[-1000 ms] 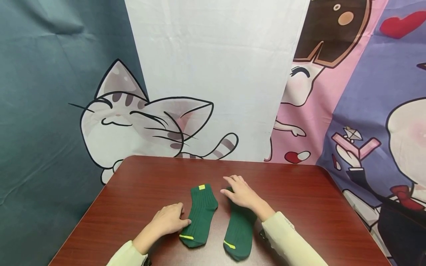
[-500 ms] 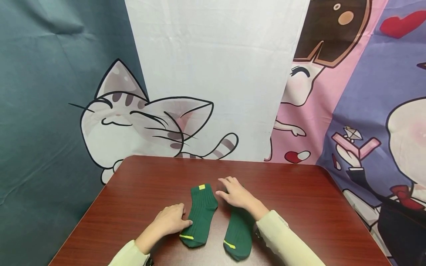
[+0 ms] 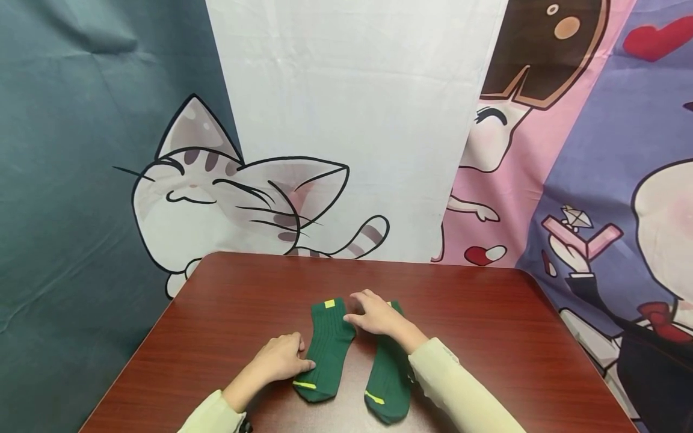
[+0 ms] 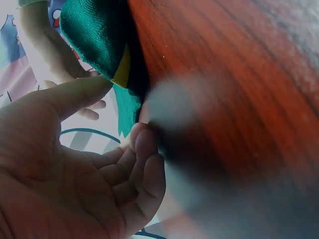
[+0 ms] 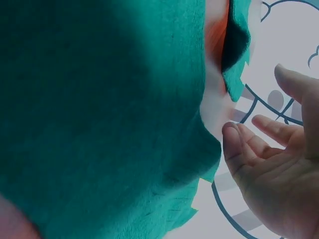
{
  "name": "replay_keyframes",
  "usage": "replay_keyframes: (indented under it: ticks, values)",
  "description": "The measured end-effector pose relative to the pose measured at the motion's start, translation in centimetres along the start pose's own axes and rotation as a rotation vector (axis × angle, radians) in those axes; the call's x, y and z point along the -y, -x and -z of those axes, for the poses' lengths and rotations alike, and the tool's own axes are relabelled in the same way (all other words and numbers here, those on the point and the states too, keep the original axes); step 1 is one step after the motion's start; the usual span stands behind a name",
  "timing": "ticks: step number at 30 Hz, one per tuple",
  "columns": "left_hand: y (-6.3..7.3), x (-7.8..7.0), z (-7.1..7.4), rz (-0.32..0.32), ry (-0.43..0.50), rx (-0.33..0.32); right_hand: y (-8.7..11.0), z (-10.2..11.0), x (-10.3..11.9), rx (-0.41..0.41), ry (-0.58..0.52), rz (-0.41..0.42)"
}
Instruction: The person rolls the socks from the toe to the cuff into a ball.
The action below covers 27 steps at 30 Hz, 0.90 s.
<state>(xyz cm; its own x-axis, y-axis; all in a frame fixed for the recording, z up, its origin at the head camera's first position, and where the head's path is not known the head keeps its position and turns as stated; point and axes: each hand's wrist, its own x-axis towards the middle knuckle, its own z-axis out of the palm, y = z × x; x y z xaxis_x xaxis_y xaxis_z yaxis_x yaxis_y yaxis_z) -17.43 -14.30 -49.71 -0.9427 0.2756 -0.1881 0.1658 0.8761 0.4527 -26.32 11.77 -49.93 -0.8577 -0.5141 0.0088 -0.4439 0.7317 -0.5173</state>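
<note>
Two dark green ribbed socks lie flat side by side, each with a yellow cuff tab and toe stripe. My left hand (image 3: 278, 358) is at the outer edge of the left sock (image 3: 327, 343), its thumb over that edge near the toe. In the left wrist view, the thumb tip meets the sock (image 4: 94, 30) by its yellow stripe; the other fingers bend loosely, apart from the thumb. My right hand (image 3: 376, 314) reaches across the right sock (image 3: 388, 376) towards the left sock's heel. Its fingers (image 5: 259, 139) are relaxed and hold nothing in the right wrist view.
The socks lie on a reddish-brown wooden table (image 3: 260, 282) with rounded far corners. Behind its far edge hangs a printed cloth backdrop (image 3: 357, 120) with a cartoon cat and figures. Pale sleeves (image 3: 460, 385) cover both forearms.
My right hand has moved left, from over the right sock's cuff to beside the left sock's heel, uncovering the right sock's yellow tab. My left hand and both socks have barely shifted.
</note>
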Motion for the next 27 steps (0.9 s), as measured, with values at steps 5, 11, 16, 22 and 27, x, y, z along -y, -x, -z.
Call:
replay_keyframes:
  ticks: [5, 11, 16, 22, 27]
  values:
    - [0.0, 0.1, 0.0, 0.027, 0.041, 0.009, -0.5, -0.3, 0.2, 0.032, -0.008, -0.015]
    - [-0.1, 0.4, -0.2, 0.055, 0.067, 0.014, -1.5, -0.8, 0.7, 0.057, -0.004, -0.031]
    - [-0.3, 0.4, -0.5, 0.054, 0.081, 0.008, -2.3, -1.4, 1.3, 0.067, 0.021, -0.115]
    - [-0.5, 0.0, -0.7, 0.041, 0.076, 0.015, -3.1, -1.7, 2.0, 0.087, 0.029, -0.250]
    - [-0.5, -0.3, -0.7, 0.049, 0.064, 0.027, -3.7, -2.1, 2.3, 0.087, 0.032, -0.311]
